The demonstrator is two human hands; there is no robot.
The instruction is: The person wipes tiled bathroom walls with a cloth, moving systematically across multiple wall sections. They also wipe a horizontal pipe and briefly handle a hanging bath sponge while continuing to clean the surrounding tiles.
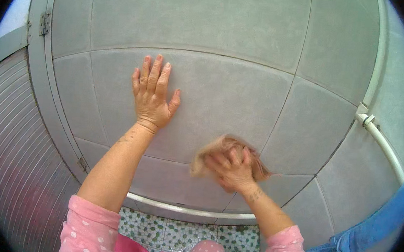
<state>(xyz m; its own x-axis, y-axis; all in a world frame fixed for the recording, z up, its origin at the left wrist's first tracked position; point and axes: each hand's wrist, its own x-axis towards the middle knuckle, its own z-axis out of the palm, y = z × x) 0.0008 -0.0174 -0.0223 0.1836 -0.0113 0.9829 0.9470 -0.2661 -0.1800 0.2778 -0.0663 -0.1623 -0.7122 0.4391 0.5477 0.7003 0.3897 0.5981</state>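
My left hand (154,98) lies flat against the grey tiled wall (214,93), its fingers stretched upward and nothing in it. Lower and to the right, my right hand (232,169) presses a tan and brownish-pink cloth (222,144) to the tiles. Motion blurs the fingers and the cloth a little. The cloth bunches around and above the fingers, just by a grout line. Both my forearms come up from below in pink dotted sleeves.
At the left is a ribbed door panel (21,158) in a grey hinged frame (54,84). White pipes (380,65) run along the right corner. A blue cloth (366,227) hangs at lower right. Another white pipe (190,210) crosses low above the pebble-patterned floor (154,230).
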